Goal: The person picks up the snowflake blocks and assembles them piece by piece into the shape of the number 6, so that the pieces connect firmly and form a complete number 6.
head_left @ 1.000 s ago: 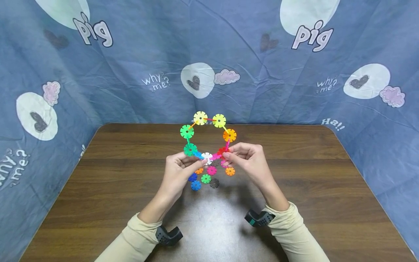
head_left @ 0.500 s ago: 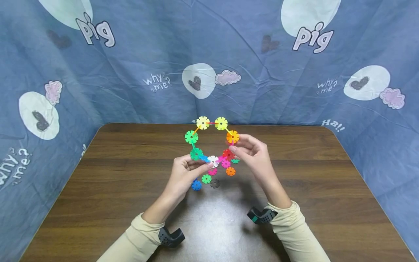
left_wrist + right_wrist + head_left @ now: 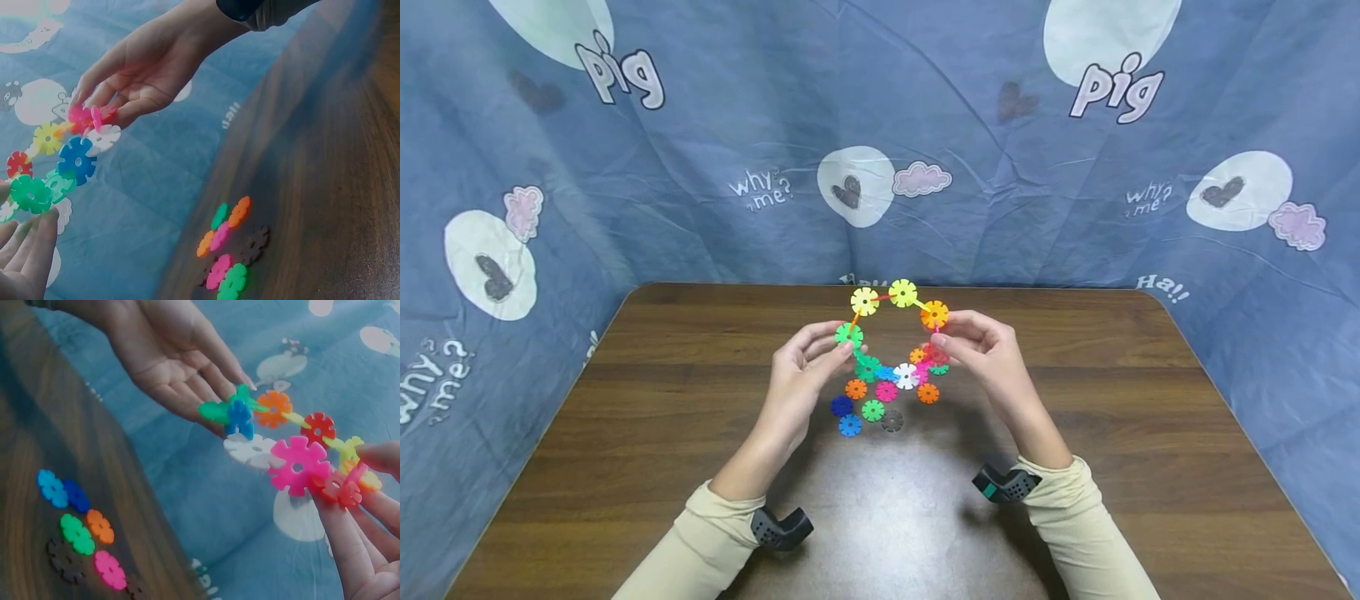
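Observation:
A ring of notched plastic discs [image 3: 906, 377], linked edge to edge, is held up above the table between both hands. Its discs are green, pale yellow, orange, red, white and blue, among others. On its left side my left hand [image 3: 801, 371] pinches a green disc [image 3: 848, 336] between thumb and fingers. Opposite, my right hand [image 3: 985, 346] grips the ring by a red disc [image 3: 337, 487] and the pink one joined to it, with the thumb in front. Part of that red disc is hidden by the right fingers in the head view.
Several loose discs lie on the brown wooden table [image 3: 647, 400] below the ring, among them a green disc [image 3: 872, 411], a dark brown disc [image 3: 892, 421] and a blue disc [image 3: 850, 425]. Behind the table hangs a blue printed cloth [image 3: 700, 125].
My left hand has moved from the ring's bottom, by the white disc, up to a green disc on its left side. The ring has lowered and tilted. My right hand has shifted slightly right.

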